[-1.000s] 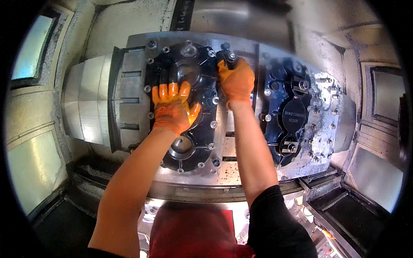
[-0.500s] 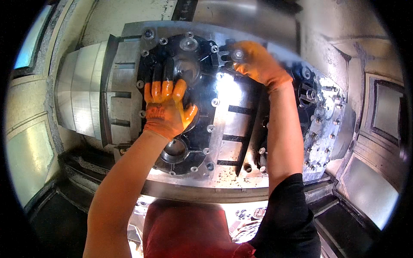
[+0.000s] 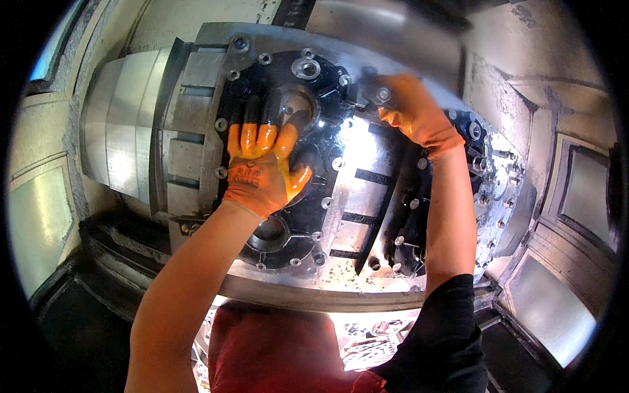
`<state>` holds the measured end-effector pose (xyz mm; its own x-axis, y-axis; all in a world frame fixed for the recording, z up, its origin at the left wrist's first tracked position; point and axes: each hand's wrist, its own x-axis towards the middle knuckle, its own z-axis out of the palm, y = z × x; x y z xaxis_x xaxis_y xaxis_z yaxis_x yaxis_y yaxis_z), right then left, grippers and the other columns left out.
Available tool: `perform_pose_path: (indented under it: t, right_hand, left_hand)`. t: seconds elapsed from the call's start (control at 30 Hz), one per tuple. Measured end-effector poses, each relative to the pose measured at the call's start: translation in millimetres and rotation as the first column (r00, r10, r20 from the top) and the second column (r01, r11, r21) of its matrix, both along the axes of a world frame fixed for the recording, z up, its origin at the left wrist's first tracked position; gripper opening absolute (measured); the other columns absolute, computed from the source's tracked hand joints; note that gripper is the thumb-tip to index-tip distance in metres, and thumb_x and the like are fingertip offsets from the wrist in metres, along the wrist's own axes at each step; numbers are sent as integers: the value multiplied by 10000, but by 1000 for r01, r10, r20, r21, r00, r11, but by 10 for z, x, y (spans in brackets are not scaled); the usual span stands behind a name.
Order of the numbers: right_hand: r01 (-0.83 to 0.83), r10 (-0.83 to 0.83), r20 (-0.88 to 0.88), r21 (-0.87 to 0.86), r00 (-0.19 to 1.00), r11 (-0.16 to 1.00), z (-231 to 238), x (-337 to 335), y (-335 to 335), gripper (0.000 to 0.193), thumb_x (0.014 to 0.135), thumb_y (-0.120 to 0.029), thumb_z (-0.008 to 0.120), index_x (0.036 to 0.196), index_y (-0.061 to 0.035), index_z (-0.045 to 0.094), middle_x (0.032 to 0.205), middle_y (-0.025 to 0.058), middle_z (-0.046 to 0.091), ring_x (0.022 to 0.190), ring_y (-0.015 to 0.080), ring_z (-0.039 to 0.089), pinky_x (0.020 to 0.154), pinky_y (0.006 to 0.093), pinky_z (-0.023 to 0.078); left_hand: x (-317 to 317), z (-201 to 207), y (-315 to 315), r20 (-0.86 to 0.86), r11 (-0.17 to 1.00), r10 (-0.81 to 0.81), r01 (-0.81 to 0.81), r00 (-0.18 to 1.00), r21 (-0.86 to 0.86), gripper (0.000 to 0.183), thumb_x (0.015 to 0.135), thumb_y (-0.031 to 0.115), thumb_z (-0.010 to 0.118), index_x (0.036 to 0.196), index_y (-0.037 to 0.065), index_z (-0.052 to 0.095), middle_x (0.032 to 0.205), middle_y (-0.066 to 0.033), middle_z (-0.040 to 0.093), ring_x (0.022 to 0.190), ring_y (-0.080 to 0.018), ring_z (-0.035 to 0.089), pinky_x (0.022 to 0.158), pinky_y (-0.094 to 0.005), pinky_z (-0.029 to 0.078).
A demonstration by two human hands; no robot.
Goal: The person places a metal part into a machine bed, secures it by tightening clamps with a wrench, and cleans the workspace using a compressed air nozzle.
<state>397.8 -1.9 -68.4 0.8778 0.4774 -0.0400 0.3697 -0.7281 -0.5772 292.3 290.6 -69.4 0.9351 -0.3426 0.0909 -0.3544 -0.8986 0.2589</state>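
Observation:
My left hand point(image 3: 265, 164), in an orange glove with dark fingertips, rests on a round black metal housing point(image 3: 308, 170). Its fingers point away from me and the thumb stands apart on the right; nothing is in its grasp. Bolt holes ring the housing's rim, and a large round bore point(image 3: 270, 234) shows below my wrist. Farther right, my right hand point(image 3: 416, 111), in a matching glove, has its fingers curled round a metal clamp point(image 3: 382, 96) with a nut on top. The clamp's dark end reaches the housing's upper right edge. Its underside is hidden by my fingers.
A slotted steel fixture plate point(image 3: 357, 223) lies between the left housing and a second black housing point(image 3: 409, 223) under my right forearm. Ribbed metal covers point(image 3: 128, 124) stand at the left. Machine walls with window panels point(image 3: 593, 164) enclose both sides.
The view has shifted and tilted slightly, so the housing and clamp appear farther right. My left hand stays flat on the housing, and my right hand keeps its hold at the clamp.

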Motion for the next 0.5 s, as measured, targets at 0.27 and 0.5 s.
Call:
perform_pose_path:
  t: [0.27,0.5]
  right_hand:
    - [-19,18,155,8,988,1000,-161,-127,-30,596,755,-97,733,1289,37,504,1044,151,656,901,233,651,797,338,534]
    - [161,57,-363,541,930,826,-106,-77,-15,524,722,-38,695,1224,37,564,1040,145,654,894,195,642,787,309,534]
  left_hand:
    - [3,22,-5,40,998,-28,30,999,-48,592,637,347,717,1121,33,584,1067,-197,524,979,-396,479,883,-539,362]
    - [-11,-50,10,-25,1000,16,-16,1000,-10,662,637,430,748,1194,120,569,1053,-111,494,1034,-332,445,994,-536,283]
